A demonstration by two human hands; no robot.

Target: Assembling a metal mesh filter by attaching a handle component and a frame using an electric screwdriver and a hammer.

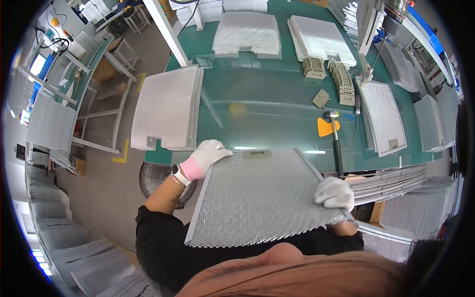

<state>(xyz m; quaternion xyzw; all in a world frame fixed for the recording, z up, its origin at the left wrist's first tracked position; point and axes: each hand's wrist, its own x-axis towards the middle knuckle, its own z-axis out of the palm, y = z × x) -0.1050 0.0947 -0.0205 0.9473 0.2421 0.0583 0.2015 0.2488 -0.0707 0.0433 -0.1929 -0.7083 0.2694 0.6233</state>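
Note:
A silvery metal mesh filter lies tilted over my lap, its far edge against the green table's front edge. Frame strips border its far edge and both sides, while bare mesh shows along the near edge. A beige plastic latch sits in the far strip. My left hand, in a white glove with a pink cuff, grips the filter's far left corner. On the right side, my right hand, also white-gloved, is closed around the frame, its fingertips curled out of sight.
Mesh sheets are stacked on the green table at left, back and back right. At right are a hammer, an orange scraper, a screwdriver, rows of beige latches and framed filters. A fan stands below.

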